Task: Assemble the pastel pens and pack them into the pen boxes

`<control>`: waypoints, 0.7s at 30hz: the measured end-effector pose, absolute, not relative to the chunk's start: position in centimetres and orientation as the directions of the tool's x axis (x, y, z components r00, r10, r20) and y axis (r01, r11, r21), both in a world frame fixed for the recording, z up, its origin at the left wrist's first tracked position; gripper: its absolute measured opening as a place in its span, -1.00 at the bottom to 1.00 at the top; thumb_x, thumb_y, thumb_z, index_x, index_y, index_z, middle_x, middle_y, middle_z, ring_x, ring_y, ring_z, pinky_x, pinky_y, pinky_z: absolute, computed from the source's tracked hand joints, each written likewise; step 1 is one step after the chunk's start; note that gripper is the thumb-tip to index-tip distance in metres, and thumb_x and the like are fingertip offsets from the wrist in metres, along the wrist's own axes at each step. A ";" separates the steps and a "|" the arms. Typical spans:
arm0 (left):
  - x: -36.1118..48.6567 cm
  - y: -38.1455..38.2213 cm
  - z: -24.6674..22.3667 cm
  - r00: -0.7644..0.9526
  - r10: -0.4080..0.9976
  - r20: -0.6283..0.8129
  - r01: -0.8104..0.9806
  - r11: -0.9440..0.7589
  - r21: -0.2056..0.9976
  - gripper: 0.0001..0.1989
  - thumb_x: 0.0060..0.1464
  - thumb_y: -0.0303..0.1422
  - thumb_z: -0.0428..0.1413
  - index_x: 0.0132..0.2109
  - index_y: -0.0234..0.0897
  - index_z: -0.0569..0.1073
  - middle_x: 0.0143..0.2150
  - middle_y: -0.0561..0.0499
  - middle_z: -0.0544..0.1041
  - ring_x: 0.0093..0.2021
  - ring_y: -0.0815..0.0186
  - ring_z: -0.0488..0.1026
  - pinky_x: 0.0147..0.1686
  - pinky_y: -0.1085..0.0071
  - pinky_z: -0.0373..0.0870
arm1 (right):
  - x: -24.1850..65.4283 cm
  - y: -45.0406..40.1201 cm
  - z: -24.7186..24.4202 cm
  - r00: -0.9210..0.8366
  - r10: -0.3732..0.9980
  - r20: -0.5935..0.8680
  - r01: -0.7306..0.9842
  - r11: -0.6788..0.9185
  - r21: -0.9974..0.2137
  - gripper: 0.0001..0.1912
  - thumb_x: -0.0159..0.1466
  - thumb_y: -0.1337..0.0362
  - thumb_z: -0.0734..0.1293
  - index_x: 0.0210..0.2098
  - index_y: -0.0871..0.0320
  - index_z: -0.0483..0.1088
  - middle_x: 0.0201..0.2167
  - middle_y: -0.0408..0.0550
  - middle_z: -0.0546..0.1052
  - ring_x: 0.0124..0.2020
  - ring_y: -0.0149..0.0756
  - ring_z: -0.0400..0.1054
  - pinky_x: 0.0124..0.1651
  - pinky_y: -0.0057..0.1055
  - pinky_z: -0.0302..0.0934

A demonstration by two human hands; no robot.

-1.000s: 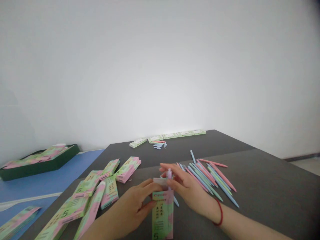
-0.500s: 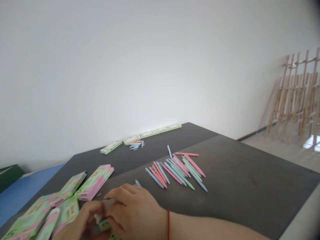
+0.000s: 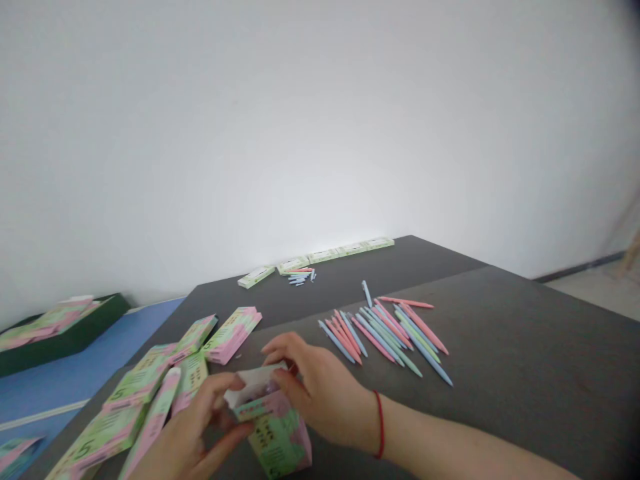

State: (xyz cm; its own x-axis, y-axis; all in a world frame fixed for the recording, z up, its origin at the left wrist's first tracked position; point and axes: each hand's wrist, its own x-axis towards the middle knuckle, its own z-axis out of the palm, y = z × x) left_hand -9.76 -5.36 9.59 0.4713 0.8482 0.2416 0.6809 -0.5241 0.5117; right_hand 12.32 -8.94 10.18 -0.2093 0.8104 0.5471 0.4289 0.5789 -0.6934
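Green-and-pink carton [image 3: 280, 437] in the head view: it sits between our two hands, at the near edge of the black table [image 3: 500, 373], mouth open and body slanting toward the lower right. A second ago it stood straight, with a lilac pen upright at its mouth; now we see only a bit of lilac [image 3: 271, 387] low inside. Half a second ago our hands covered most of it.

Our left hand [image 3: 207, 420] pinches the rim between thumb and fingers. Our right hand [image 3: 320, 390], with a red cord [image 3: 381, 427] at the wrist, bends its thumb into the mouth, fingers curled behind the white flap [image 3: 257, 381]; we cannot tell whether it grips anything.

More cartons [image 3: 113, 427] lie heaped just beside the left hand, crowding that side. Loose pens [image 3: 387, 331] spread beyond the right hand; a smaller bunch [image 3: 300, 276] lies near the pale flat boxes [image 3: 353, 249] along the wall. At far left, a dark green tray [image 3: 60, 350] holds similar packs.

Our left forearm is cut off below, and the fingers hide part of the carton's mouth.
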 end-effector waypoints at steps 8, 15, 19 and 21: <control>-7.3 -5.6 9.1 0.520 0.809 0.272 0.519 -0.553 0.652 -0.67 0.07 -0.45 0.05 -0.02 -0.13 0.19 -0.32 0.13 0.43 -0.37 0.33 0.43 -0.33 0.43 0.36 | 13.0 -7.4 8.9 -0.171 0.904 0.392 0.197 0.421 -0.885 -0.74 0.33 0.30 0.14 -0.10 0.14 0.42 -0.25 -0.09 0.52 -0.24 -0.31 0.38 -0.22 -0.44 0.22; -6.3 -5.3 6.9 0.501 0.773 0.388 0.349 -0.591 0.728 -0.59 0.16 -0.50 -0.03 0.09 -0.08 0.04 -0.10 0.05 0.43 -0.21 0.35 0.43 -0.25 0.42 0.39 | 13.4 -6.0 7.6 -0.137 0.914 0.381 0.152 0.400 -0.904 -0.71 0.32 0.19 0.17 -0.09 0.14 0.43 -0.22 -0.05 0.54 -0.24 -0.26 0.39 -0.24 -0.40 0.25; -6.2 -4.9 6.1 0.507 0.732 0.456 0.350 -0.658 0.667 -0.60 0.20 -0.46 -0.04 0.12 -0.05 0.08 0.03 0.02 0.38 -0.12 0.32 0.42 -0.21 0.41 0.40 | 13.4 -5.9 7.2 -0.088 0.922 0.377 0.182 0.387 -0.904 -0.70 0.32 0.18 0.16 -0.10 0.15 0.42 -0.23 -0.03 0.53 -0.25 -0.25 0.38 -0.26 -0.39 0.26; -6.3 -4.8 6.0 0.521 0.717 0.463 0.382 -0.681 0.625 -0.61 0.21 -0.43 -0.04 0.14 -0.04 0.10 0.06 0.01 0.38 -0.09 0.30 0.41 -0.19 0.40 0.39 | 13.3 -6.0 6.9 -0.076 0.922 0.381 0.165 0.388 -0.907 -0.71 0.32 0.21 0.15 -0.07 0.14 0.39 -0.22 -0.04 0.52 -0.25 -0.26 0.38 -0.24 -0.39 0.26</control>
